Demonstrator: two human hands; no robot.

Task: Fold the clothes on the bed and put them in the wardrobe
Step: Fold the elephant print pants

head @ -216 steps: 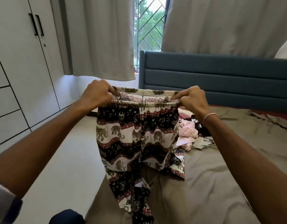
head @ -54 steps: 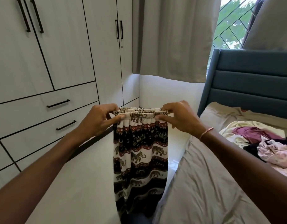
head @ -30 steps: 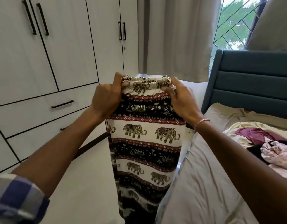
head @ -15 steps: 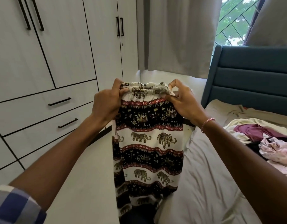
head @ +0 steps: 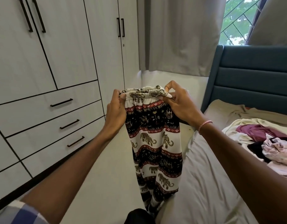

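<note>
Elephant-print trousers (head: pixel 155 143), banded black, white and red, hang folded lengthwise over the floor beside the bed (head: pixel 207 183). My left hand (head: pixel 116 110) pinches the left end of the elastic waistband. My right hand (head: pixel 180 104) pinches the right end, a pink thread band on its wrist. The trouser legs drop past the mattress edge and their ends are hidden low in the frame. The white wardrobe (head: pixel 50 62) stands on the left with its doors and drawers closed.
A heap of unfolded clothes (head: pixel 269 143), maroon, black, cream and pink, lies on the bed at right. A blue padded headboard (head: pixel 252 78) stands behind it. Grey curtains (head: pixel 180 34) hang at the window. A strip of pale floor (head: pixel 107 183) runs between wardrobe and bed.
Since a second ago both hands have lowered the trousers from a raised position. The grip on the waistband is unchanged, and the cloth has swung slightly.
</note>
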